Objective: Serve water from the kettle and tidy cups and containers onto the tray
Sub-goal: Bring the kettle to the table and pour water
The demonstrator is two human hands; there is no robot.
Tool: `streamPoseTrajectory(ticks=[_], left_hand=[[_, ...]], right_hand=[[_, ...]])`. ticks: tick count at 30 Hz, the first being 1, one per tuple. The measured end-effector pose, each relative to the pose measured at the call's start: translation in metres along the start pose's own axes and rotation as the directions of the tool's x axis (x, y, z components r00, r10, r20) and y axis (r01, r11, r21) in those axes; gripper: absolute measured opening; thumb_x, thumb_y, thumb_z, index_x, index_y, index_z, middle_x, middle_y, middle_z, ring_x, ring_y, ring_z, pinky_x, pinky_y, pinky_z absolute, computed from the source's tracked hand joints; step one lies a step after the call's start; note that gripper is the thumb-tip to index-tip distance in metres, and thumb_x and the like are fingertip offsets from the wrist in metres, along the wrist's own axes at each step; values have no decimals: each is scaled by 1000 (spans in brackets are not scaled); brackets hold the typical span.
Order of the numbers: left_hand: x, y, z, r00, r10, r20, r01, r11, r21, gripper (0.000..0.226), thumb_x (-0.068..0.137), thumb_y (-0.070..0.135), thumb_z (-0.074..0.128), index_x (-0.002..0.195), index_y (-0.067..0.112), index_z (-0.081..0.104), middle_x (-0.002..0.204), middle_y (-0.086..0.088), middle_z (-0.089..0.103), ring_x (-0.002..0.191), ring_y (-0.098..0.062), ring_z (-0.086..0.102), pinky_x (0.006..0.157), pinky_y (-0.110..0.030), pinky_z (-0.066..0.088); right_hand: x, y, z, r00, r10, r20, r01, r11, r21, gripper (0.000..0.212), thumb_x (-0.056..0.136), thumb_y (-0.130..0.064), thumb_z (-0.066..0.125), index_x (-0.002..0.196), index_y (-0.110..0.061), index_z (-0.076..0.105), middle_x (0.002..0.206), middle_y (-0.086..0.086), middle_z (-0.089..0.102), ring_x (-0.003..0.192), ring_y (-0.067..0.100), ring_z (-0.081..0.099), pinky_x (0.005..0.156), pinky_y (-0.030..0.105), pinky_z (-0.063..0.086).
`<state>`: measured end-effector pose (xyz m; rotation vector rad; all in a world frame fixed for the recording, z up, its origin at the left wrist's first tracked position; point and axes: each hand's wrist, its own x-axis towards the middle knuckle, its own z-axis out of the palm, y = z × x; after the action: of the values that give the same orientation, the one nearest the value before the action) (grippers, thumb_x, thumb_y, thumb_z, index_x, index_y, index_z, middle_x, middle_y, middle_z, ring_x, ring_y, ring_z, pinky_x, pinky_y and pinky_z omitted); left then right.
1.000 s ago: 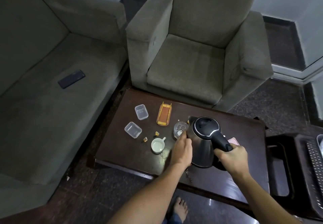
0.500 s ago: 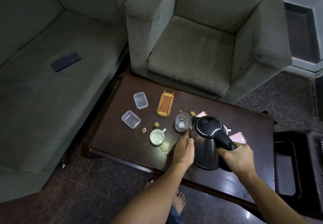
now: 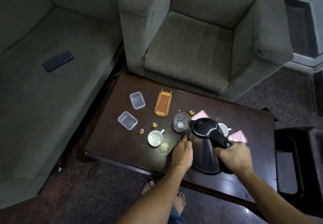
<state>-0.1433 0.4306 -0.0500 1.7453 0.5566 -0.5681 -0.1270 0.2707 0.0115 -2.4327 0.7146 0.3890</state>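
Observation:
A steel kettle [image 3: 203,153] with a black lid and handle stands near the front of the dark wooden table [image 3: 122,141]. My right hand [image 3: 233,157] grips its black handle. My left hand [image 3: 182,153] rests flat against the kettle's left side, fingers straight. A clear glass [image 3: 181,124] stands just beyond the spout. A white cup [image 3: 155,138] sits to the left of my left hand; a second white cup [image 3: 224,129] shows behind the kettle. Two clear plastic containers [image 3: 127,120] [image 3: 137,100] and a small orange tray [image 3: 163,104] lie further left.
Two pink lids [image 3: 237,136] [image 3: 200,115] lie beside the kettle. Small orange wrapped sweets [image 3: 154,125] are scattered on the table. A grey armchair [image 3: 192,48] stands behind, a sofa [image 3: 43,83] with a dark phone [image 3: 57,61] at the left, a dark stool [image 3: 297,162] at the right.
The view has tilted down and drawn closer. Both hands stay on the kettle, which has barely shifted beside the glass.

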Motion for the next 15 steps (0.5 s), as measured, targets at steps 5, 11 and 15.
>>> streamPoseTrajectory(ticks=[5,11,15], left_hand=[[5,-2,-1,1000,-25,10,25,1000,-4,47,102,18,35,145,20,55,145,-10,61,133,-32,53,113,-40,41],[9,-1,-3,999,-35,21,35,999,-1,45,103,19,36,142,18,58,142,-11,63,132,-33,54,112,-40,42],[9,-2,-1,999,-42,17,42,999,-1,45,103,19,36,143,20,57,142,-11,63,132,-34,54,111,-38,42]], right_hand=[[4,-8,0,999,2,32,-1,999,-36,23,66,-30,73,58,-11,64,52,2,63,52,19,61,41,22,37],[8,-13,-1,998,1,59,1,999,-47,24,60,-35,69,55,-13,63,54,3,64,55,22,62,44,23,39],[11,-15,-2,998,12,69,-8,998,-59,26,58,-38,68,56,-12,64,56,3,64,55,22,62,45,24,39]])
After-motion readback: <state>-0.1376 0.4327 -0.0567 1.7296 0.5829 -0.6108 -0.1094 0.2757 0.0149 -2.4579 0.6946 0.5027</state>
